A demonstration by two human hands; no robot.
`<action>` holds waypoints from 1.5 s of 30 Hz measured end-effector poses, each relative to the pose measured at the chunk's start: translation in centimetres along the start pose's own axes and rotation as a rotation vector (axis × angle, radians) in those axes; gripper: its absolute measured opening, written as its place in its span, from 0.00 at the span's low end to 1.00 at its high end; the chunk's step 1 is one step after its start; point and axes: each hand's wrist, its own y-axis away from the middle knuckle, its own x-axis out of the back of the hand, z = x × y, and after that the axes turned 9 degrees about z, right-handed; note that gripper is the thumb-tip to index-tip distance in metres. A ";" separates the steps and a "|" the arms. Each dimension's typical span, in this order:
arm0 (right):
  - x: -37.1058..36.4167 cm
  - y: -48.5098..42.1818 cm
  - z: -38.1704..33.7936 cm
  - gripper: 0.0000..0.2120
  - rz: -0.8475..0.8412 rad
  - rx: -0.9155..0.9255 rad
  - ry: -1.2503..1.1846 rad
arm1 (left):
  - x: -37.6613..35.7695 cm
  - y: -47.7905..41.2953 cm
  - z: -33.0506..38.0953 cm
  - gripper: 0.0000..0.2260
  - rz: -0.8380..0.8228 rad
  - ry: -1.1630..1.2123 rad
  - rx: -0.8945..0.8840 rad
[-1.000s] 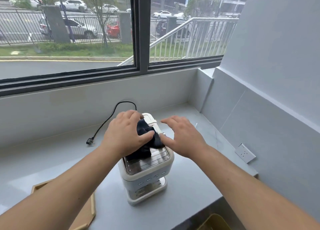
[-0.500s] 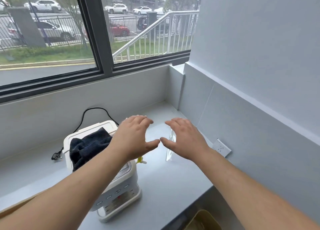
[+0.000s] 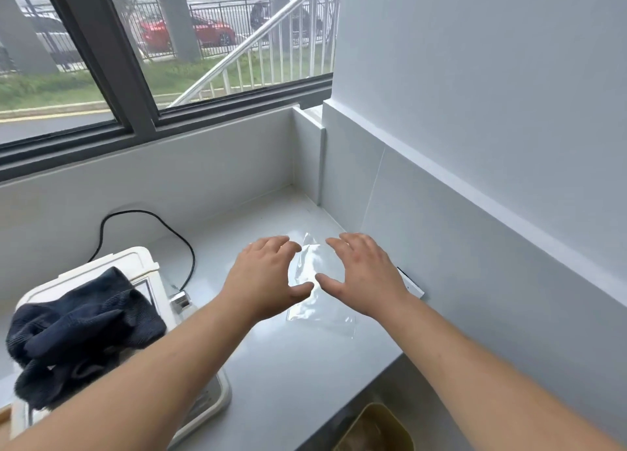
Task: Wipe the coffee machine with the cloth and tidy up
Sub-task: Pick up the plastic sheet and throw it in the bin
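The clear plastic film (image 3: 314, 281), judged light, limp and slippery, is best pinched at its edges; left hand (image 3: 268, 277) and right hand (image 3: 364, 274) are held spread above it, empty.

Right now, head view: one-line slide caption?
Both open hands, left hand and right hand, hover over a clear plastic sheet on the counter; dark cloth lies on the coffee machine.

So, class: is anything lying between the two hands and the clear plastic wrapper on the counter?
Nothing visible. The left hand and right hand hover open over the clear plastic wrapper, with only air between. The cloth sits apart on the coffee machine.
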 end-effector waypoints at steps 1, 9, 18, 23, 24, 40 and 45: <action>-0.3 -0.1 0.6 0.37 -0.009 -0.002 0.006 | -0.6 -0.3 0.2 0.35 -0.006 -0.001 0.004; -3.4 -0.6 4.4 0.38 -0.065 -0.013 0.026 | -5.4 -2.1 1.8 0.35 -0.089 0.025 0.038; -7.8 -0.7 7.9 0.39 -0.151 -0.043 0.007 | -10.7 -3.3 2.2 0.37 -0.197 0.009 0.085; -10.1 -0.8 9.2 0.39 -0.190 -0.045 -0.003 | -13.2 -3.7 2.1 0.37 -0.225 0.007 0.094; -10.6 -0.8 9.4 0.39 -0.201 -0.046 -0.005 | -13.7 -3.8 2.0 0.37 -0.232 0.009 0.095; -15.7 -0.9 10.9 0.40 -0.340 0.006 0.000 | -19.9 -3.5 0.0 0.29 -0.323 -0.049 0.072; -16.6 -0.8 10.7 0.40 -0.377 0.020 -0.010 | -20.9 -3.2 -0.3 0.22 -0.350 -0.039 0.069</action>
